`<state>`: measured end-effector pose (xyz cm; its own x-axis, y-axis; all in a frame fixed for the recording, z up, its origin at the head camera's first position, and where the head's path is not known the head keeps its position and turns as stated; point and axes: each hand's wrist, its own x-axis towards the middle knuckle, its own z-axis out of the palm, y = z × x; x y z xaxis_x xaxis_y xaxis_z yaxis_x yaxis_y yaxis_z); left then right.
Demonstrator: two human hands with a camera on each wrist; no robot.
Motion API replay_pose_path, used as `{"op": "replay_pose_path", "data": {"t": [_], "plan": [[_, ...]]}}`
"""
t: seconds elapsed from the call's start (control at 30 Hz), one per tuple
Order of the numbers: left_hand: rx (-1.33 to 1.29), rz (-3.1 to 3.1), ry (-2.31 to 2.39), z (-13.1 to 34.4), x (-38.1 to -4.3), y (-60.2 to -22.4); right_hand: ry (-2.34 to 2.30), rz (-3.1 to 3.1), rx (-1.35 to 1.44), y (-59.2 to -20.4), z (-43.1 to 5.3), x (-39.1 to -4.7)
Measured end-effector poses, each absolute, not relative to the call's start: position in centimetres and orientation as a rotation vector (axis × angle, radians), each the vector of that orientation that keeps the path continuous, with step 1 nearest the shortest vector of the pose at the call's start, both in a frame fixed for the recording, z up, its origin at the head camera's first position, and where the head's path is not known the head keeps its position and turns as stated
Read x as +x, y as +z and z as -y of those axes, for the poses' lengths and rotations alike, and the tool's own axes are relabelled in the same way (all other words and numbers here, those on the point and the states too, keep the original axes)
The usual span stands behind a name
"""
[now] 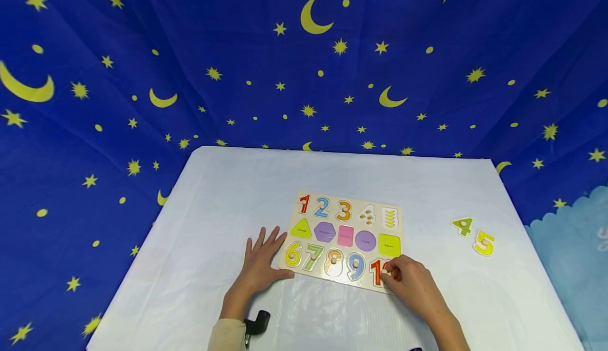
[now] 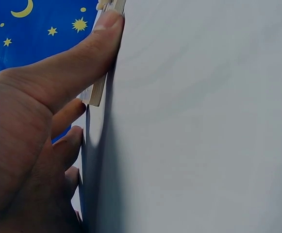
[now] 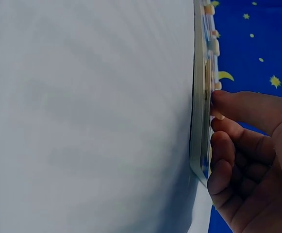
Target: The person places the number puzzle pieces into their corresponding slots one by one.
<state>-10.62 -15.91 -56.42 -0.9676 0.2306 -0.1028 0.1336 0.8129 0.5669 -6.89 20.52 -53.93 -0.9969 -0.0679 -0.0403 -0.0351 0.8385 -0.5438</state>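
A wooden number puzzle board [image 1: 356,208] lies flat on the table. My right hand [image 1: 415,287] is at its lower right corner, thumb and fingertips pinching the small knob of the red number 10 piece [image 1: 377,273]. In the right wrist view that hand [image 3: 257,160] has its other fingers curled beside the board's edge. My left hand [image 1: 258,269] rests at the board's left side, fingers spread. Its thumb [image 2: 90,53] lies against the board's edge in the left wrist view. Other number pieces sit in the top and bottom rows, with colored shapes between.
To the right of the board lie a green number 4 piece [image 1: 462,226] and a yellow number 5 piece [image 1: 484,243]. Their recesses show printed pictures. A white cover drapes the table [image 1: 228,192], and a blue star-and-moon cloth [image 1: 266,50] hangs behind it.
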Motion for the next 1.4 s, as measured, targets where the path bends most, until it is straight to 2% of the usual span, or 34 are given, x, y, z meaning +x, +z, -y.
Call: {"op": "replay_pose_path", "data": {"t": [0.73, 1.4], "plan": [[0.243, -2.818, 0.862, 15.8, -10.6, -56.7, -0.898, -2.941, -0.061, -54.2, -21.4, -7.0], [0.252, -2.827, 0.831, 15.9, -10.6, -56.7, -0.776, -3.167, 0.113, -53.1, -29.4, -6.7]]}}
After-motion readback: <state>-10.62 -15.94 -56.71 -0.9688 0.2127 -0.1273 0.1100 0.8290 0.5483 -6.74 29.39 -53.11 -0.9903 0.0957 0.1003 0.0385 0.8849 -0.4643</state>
